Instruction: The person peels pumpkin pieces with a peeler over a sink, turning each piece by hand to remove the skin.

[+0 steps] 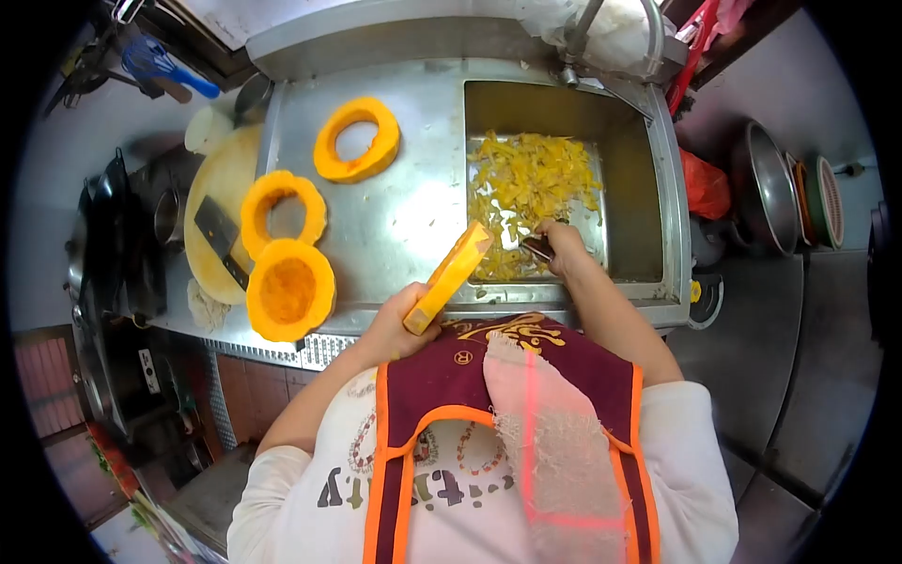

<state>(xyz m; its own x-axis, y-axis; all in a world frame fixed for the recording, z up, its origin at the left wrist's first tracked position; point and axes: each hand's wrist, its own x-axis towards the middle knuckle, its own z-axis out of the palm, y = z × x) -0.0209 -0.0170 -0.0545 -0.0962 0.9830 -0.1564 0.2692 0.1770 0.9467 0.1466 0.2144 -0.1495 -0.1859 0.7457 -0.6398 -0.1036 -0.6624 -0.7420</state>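
My left hand (402,322) is wrapped round a cut piece of pumpkin (448,280), which it holds tilted on edge at the sink's near left corner. Over the sink (631,202), my right hand (562,246) is closed on a small dark peeler (537,247), partly hidden by the fingers. Below and beyond that hand, yellow pumpkin peelings (536,174) lie heaped on the sink floor. To the left, two hollow pumpkin rings (357,169) and a pumpkin piece with a filled orange centre (289,289) rest on and beside the steel counter (413,122).
A round chopping board (246,155) with a cleaver (218,226) on it stands left of the counter. The tap (569,73) rises behind the sink. Metal bowls (766,188) and a red bag (703,183) are at the right. A blue-handled whisk (169,68) hangs at the upper left.
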